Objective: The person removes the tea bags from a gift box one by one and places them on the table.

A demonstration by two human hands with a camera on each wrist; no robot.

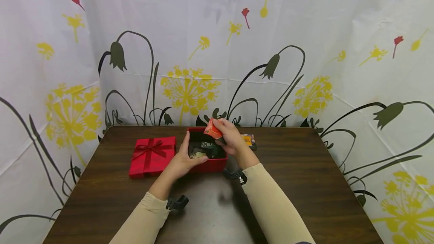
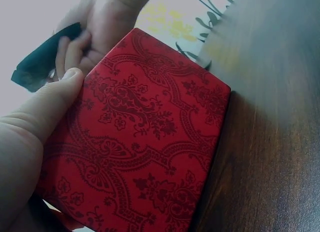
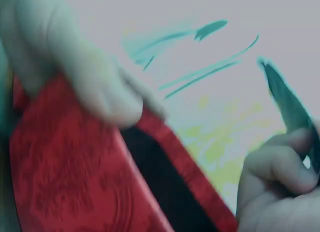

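Observation:
A red patterned gift box stands uncovered on the table, its inside black. Small dark and pale packets lie in it. My left hand grips the box at its near left corner, thumb over the front rim; the box wall fills the left wrist view. Above the box's right side, my right hand pinches a small flat orange packet between thumb and fingers. In both wrist views, the packet's side looks dark. Print on the packet is too small to read.
A red lid with a ribbon bow lies left of the box. Behind my right hand, to the box's right, lies a dark packet with a yellow-orange label. The brown wooden table ends at a flower-print curtain.

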